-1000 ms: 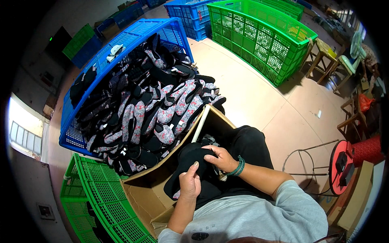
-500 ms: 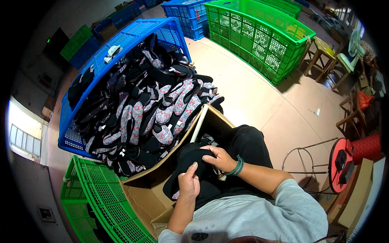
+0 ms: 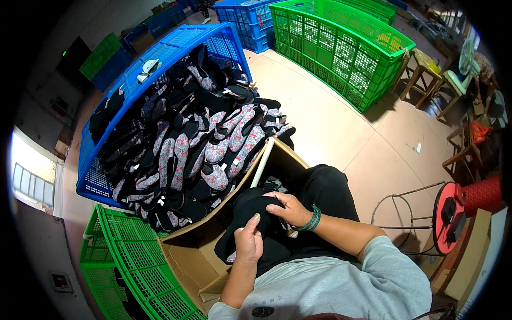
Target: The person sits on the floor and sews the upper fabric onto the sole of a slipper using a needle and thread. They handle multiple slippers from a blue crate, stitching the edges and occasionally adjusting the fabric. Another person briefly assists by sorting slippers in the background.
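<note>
In front of my lap I hold a black cloth slipper (image 3: 242, 216), with a bit of pink floral lining at its lower end. My left hand (image 3: 249, 238) is closed on its near side, thumb on top. On its right edge my right hand (image 3: 290, 209) grips with thumb and bent fingers; a dark green band circles that wrist. My hidden fingertips lie under the fabric. Beyond my hands, many black slippers with grey-and-pink floral insoles (image 3: 181, 154) spill in a heap from a tipped blue crate (image 3: 85, 160).
An open cardboard box (image 3: 189, 256) lies left of my legs, beside a green crate (image 3: 144, 266). A white pole (image 3: 261, 165) leans at the box's edge. A large green crate (image 3: 341, 64) stands ahead. At right are a red round stool (image 3: 448, 213) and wooden stools (image 3: 421, 74).
My hands and the slipper have stayed in nearly the same place. At the top, a walking person's legs have come into view behind the blue crate.
</note>
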`<action>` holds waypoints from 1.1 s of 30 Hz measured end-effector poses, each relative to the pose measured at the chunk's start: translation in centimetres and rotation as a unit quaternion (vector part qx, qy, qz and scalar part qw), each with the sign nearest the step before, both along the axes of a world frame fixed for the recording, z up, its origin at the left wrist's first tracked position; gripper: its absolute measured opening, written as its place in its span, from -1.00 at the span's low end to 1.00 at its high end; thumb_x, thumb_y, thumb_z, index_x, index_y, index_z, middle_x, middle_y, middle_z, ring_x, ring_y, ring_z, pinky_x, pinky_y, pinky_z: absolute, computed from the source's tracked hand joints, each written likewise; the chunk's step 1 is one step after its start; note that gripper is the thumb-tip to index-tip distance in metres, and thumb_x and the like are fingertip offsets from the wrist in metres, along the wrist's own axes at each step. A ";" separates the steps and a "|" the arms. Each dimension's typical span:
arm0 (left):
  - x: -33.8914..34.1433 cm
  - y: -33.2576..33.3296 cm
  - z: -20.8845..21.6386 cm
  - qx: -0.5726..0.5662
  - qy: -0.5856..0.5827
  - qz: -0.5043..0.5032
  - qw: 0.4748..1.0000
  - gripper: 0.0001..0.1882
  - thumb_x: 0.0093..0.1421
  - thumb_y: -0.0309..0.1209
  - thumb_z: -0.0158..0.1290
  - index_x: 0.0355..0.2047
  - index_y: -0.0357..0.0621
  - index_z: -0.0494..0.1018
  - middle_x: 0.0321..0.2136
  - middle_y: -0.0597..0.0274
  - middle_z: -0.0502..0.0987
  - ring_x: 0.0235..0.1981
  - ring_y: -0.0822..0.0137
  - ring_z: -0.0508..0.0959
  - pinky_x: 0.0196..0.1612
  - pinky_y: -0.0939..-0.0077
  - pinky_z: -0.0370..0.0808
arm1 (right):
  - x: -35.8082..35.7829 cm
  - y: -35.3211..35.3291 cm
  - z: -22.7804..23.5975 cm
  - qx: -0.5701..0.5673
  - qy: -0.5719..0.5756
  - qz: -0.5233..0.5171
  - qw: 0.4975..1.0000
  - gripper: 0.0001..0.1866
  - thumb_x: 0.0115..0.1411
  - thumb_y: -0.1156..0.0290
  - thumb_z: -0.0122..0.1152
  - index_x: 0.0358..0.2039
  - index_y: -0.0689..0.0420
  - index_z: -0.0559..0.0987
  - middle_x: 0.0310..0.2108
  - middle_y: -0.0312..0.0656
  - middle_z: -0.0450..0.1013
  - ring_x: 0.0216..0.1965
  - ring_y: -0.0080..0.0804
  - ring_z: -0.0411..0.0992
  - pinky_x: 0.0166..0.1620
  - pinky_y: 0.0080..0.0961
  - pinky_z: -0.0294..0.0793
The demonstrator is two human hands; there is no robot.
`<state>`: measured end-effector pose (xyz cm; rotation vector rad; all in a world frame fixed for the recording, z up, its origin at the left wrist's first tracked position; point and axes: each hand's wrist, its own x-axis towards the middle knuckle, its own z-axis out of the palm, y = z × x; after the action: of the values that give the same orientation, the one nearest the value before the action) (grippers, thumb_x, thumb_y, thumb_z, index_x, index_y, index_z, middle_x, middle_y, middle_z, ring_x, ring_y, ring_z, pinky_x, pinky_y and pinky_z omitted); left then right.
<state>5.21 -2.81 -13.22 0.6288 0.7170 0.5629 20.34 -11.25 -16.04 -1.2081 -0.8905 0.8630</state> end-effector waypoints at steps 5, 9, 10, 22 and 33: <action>-0.1 0.1 -0.2 0.000 -0.001 -0.002 1.000 -0.72 0.18 -0.57 0.11 -0.09 -0.43 0.49 -0.10 0.04 0.57 -0.06 0.24 0.57 0.11 0.34 0.46 | -0.1 0.0 -0.1 -0.003 -0.007 -0.004 1.000 -0.56 0.28 0.23 0.20 0.04 0.28 0.48 -0.11 -0.23 0.49 -0.08 -0.53 0.40 0.06 -0.54 0.37; -0.1 0.1 -0.1 -0.002 0.001 -0.001 1.000 -0.72 0.18 -0.58 0.10 -0.09 -0.43 0.49 -0.10 0.04 0.57 -0.06 0.24 0.57 0.12 0.34 0.46 | 0.0 0.0 -0.2 -0.006 -0.013 -0.001 1.000 -0.56 0.28 0.23 0.20 0.04 0.28 0.48 -0.11 -0.23 0.49 -0.08 -0.52 0.40 0.07 -0.54 0.37; -0.1 0.1 0.0 -0.003 0.003 0.000 1.000 -0.72 0.18 -0.58 0.10 -0.09 -0.43 0.50 -0.10 0.04 0.57 -0.06 0.24 0.57 0.12 0.34 0.46 | 0.0 0.1 -0.4 -0.004 -0.011 0.001 1.000 -0.56 0.28 0.23 0.20 0.04 0.28 0.48 -0.11 -0.22 0.49 -0.08 -0.52 0.40 0.07 -0.53 0.37; -0.1 0.0 0.2 -0.003 0.000 0.004 1.000 -0.74 0.18 -0.59 0.10 -0.11 -0.42 0.51 -0.11 0.07 0.58 -0.08 0.27 0.58 0.09 0.38 0.47 | 0.0 0.1 -0.9 -0.022 -0.018 0.005 1.000 -0.56 0.28 0.23 0.18 0.04 0.29 0.48 -0.10 -0.22 0.50 -0.06 -0.52 0.40 0.09 -0.53 0.36; 0.2 -0.6 -0.3 0.012 0.028 -0.009 0.999 -0.73 0.15 -0.56 0.18 -0.12 -0.40 0.52 -0.15 0.12 0.59 -0.14 0.32 0.59 0.00 0.47 0.49 | -0.3 0.2 -1.5 -0.058 -0.012 -0.051 0.997 -0.66 0.26 0.24 0.22 -0.10 0.25 0.55 -0.25 -0.24 0.56 -0.20 -0.58 0.45 -0.07 -0.55 0.44</action>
<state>5.41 -3.38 -13.57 0.6748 0.7578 0.5400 20.05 -11.06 -17.57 -1.3551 -0.8010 0.8285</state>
